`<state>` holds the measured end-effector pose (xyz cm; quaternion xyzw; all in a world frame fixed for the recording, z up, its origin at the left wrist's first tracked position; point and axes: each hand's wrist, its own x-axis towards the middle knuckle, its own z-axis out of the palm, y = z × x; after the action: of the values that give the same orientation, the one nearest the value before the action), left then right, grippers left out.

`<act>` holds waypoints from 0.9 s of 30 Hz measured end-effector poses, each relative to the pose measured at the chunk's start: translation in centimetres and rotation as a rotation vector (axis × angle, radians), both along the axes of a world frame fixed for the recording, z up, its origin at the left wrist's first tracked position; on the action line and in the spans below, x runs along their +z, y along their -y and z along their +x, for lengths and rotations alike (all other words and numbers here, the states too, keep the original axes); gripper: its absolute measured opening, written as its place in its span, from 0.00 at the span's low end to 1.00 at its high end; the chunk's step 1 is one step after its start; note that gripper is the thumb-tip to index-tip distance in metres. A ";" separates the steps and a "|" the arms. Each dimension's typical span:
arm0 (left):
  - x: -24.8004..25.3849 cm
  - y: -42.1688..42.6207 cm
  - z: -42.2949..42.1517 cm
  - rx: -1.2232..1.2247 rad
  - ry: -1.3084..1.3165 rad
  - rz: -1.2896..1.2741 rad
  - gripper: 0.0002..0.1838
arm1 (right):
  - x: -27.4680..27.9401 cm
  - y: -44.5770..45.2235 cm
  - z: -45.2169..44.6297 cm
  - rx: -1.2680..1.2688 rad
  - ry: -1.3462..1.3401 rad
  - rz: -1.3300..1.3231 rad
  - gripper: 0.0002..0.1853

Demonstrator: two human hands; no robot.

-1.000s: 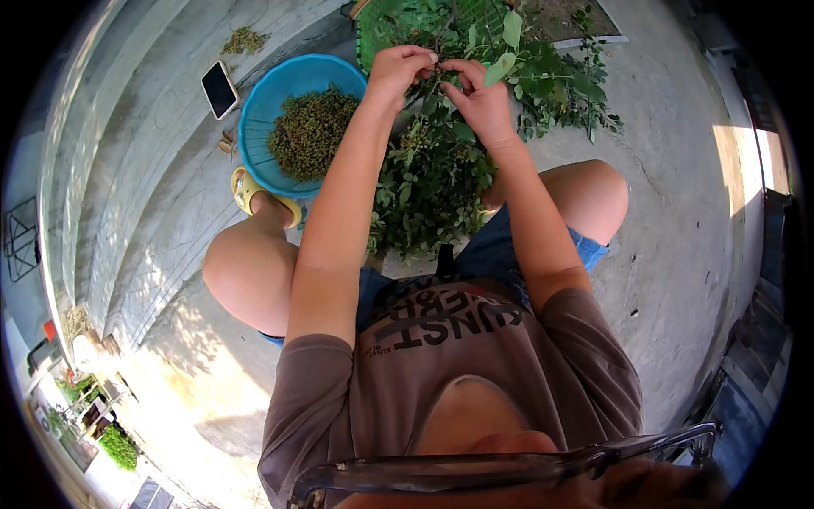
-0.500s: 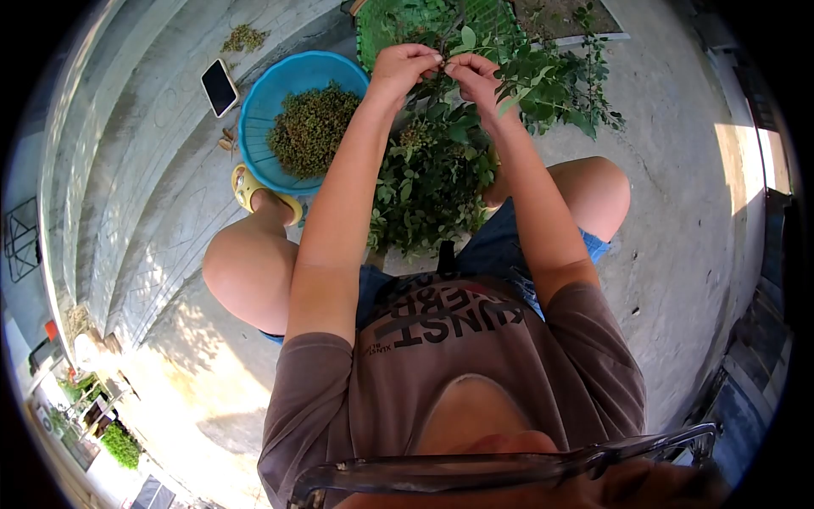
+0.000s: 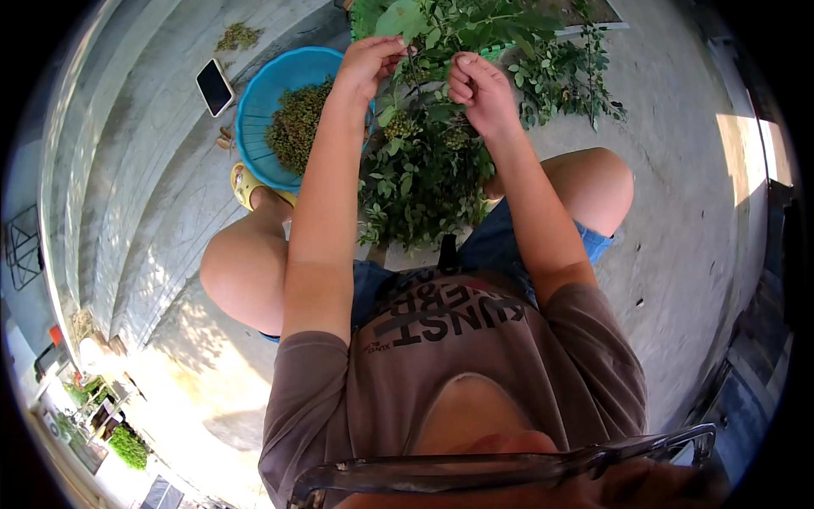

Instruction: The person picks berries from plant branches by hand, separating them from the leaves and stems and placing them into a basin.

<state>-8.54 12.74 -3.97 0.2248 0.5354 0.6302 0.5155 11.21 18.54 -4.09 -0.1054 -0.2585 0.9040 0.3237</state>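
Observation:
My left hand (image 3: 371,69) is closed in a pinch on a leafy branch (image 3: 462,24) above the pile of greenery. Broad leaves of that branch spread over and between both hands. My right hand (image 3: 481,92) is curled shut a short way to the right, its fingertips pressed together; whatever it grips is too small or hidden to make out. Below the hands, between my legs, lies a heap of leafy cuttings (image 3: 420,199) with some greenish berry clusters (image 3: 402,127). Beside my left forearm stands a blue basin (image 3: 254,140) holding a mound of small brownish-green berry clusters (image 3: 297,127).
A phone (image 3: 215,87) lies on the curved concrete steps (image 3: 157,127) at the left, near a small bunch of plant bits (image 3: 239,36). More leafy sprigs (image 3: 564,85) lie on the concrete at right. A green mesh item (image 3: 366,21) is partly hidden behind the leaves.
My hands have moved apart, the left one leftward and the right one slightly down. The broad-leaved branch has shifted up and left, now over the hands.

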 end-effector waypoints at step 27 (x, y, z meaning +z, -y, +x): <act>-0.4 0.9 -0.4 -0.096 0.049 0.031 0.07 | -4.5 -0.2 -2.9 0.243 0.543 0.395 0.12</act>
<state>-8.90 11.82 -4.34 0.2424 0.5016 0.6183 0.5544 8.29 18.75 -8.56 -0.2456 -0.5156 0.8076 0.1473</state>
